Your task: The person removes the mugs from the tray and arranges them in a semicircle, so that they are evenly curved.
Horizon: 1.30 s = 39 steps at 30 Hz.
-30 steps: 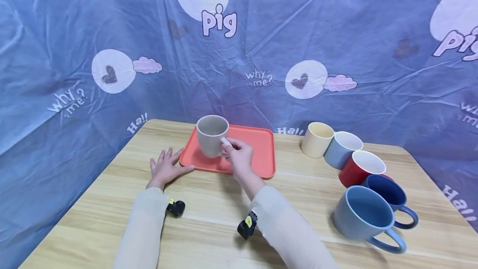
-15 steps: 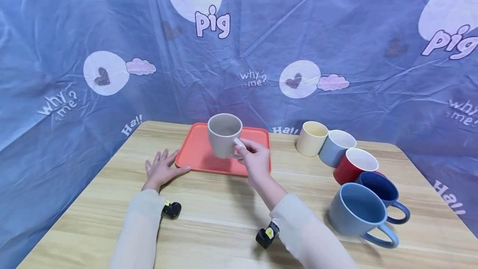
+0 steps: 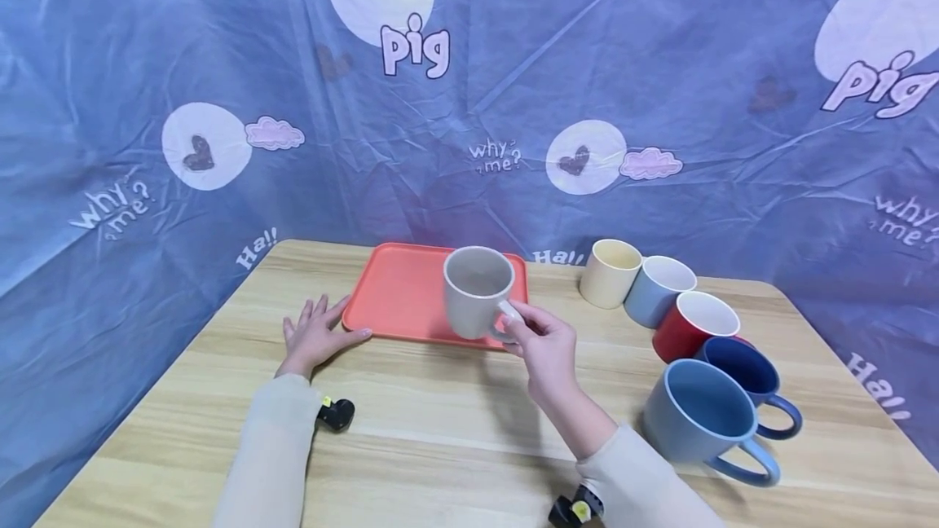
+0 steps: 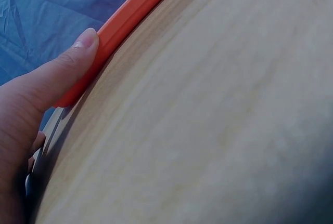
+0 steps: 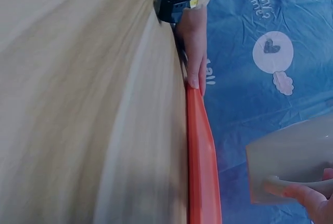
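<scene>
My right hand pinches the handle of a grey mug. The mug is upright, in the air over the right front part of an orange-red tray. In the right wrist view the grey mug shows at the lower right, apart from the tray's edge. At the tray's front left corner rests my left hand, fingers spread. Its thumb touches the tray's rim in the left wrist view; the other fingers are mostly hidden there.
Several mugs stand in a slanting row on the right of the wooden table: cream, pale blue, red, navy and, nearest, steel blue. A blue printed cloth hangs behind the table.
My right hand has carried the grey mug rightward and nearer across the tray, from its left part to its right front. The left hand has stayed at the tray's corner.
</scene>
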Available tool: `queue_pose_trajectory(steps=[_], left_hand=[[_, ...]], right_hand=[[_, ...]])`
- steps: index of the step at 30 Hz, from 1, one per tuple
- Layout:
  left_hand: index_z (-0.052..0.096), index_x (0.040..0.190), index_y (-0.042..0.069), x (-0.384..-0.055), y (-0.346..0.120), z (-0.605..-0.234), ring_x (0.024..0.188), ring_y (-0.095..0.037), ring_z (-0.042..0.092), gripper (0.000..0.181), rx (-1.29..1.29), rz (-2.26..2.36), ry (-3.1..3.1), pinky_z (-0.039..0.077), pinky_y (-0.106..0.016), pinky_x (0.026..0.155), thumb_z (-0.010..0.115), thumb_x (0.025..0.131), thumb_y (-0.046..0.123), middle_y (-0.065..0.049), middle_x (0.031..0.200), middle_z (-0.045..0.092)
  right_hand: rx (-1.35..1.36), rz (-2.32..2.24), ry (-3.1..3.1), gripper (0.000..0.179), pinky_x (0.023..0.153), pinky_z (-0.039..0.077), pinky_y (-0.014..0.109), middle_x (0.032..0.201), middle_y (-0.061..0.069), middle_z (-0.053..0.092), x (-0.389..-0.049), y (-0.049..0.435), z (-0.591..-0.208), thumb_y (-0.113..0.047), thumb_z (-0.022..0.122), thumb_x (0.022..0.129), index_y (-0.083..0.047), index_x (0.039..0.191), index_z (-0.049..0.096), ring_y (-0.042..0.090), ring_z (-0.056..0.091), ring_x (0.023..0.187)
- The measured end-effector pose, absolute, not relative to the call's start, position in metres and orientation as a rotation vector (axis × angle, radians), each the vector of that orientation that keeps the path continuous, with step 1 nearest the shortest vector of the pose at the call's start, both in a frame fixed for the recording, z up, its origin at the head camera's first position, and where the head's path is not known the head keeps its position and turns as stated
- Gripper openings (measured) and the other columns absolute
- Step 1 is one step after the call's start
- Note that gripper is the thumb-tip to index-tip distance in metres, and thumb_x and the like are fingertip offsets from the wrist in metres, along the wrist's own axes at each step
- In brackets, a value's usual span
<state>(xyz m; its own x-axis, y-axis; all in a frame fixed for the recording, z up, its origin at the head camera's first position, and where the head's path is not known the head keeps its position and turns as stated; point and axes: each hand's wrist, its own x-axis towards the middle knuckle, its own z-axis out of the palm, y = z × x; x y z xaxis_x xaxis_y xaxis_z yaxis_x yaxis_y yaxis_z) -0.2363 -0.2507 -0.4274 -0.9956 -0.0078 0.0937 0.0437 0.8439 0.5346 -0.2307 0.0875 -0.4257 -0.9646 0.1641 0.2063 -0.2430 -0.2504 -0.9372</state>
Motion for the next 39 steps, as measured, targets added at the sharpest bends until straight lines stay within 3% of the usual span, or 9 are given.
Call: queue_pose_trajectory(steps=[6,18,26,32,39], left_hand=[[0.029,0.136,0.021,-0.238,-0.251,-0.429,0.125,-0.040,-0.002,0.090,-0.032,-0.853,-2.926,-0.016,-0.059,0.087,0.057,0.063,0.066,-0.022,0.140,0.010],[0.028,0.136,0.020,-0.236,-0.252,-0.428,0.125,-0.042,-0.002,0.091,-0.027,-0.844,-2.936,-0.016,-0.060,0.087,0.056,0.064,0.067,-0.023,0.139,0.010],[0.028,0.136,0.019,-0.234,-0.252,-0.427,0.124,-0.042,-0.002,0.091,-0.035,-0.845,-2.940,-0.015,-0.061,0.087,0.056,0.064,0.067,-0.024,0.139,0.009],[0.028,0.136,0.019,-0.234,-0.252,-0.428,0.124,-0.042,-0.002,0.092,-0.035,-0.827,-2.944,-0.016,-0.061,0.086,0.055,0.064,0.068,-0.024,0.139,0.010],[0.028,0.136,0.019,-0.236,-0.252,-0.429,0.124,-0.042,-0.003,0.092,-0.040,-0.852,-2.940,-0.017,-0.060,0.086,0.055,0.063,0.068,-0.024,0.139,0.010]], right_hand=[[0.018,2.262,-1.720,0.036,0.052,0.050,0.037,0.092,0.018,0.060,-0.225,0.106,-0.443,-0.015,0.076,0.065,-0.006,0.098,0.066,0.031,0.060,0.076],[-0.108,2.210,-1.789,0.035,0.057,0.050,0.036,0.090,0.017,0.060,-0.179,0.136,-0.442,-0.014,0.074,0.067,-0.005,0.100,0.065,0.022,0.060,0.076],[-0.194,2.166,-1.779,0.036,0.058,0.050,0.038,0.091,0.016,0.061,-0.150,0.149,-0.442,-0.013,0.075,0.064,-0.005,0.098,0.066,0.023,0.060,0.077],[-0.180,2.147,-1.820,0.039,0.058,0.050,0.035,0.089,0.011,0.063,-0.128,0.155,-0.427,-0.011,0.073,0.068,0.004,0.103,0.061,0.017,0.060,0.075],[-0.165,2.138,-1.822,0.029,0.057,0.051,0.032,0.084,0.004,0.064,-0.107,0.158,-0.405,0.001,0.066,0.073,0.007,0.101,0.061,0.013,0.060,0.071]])
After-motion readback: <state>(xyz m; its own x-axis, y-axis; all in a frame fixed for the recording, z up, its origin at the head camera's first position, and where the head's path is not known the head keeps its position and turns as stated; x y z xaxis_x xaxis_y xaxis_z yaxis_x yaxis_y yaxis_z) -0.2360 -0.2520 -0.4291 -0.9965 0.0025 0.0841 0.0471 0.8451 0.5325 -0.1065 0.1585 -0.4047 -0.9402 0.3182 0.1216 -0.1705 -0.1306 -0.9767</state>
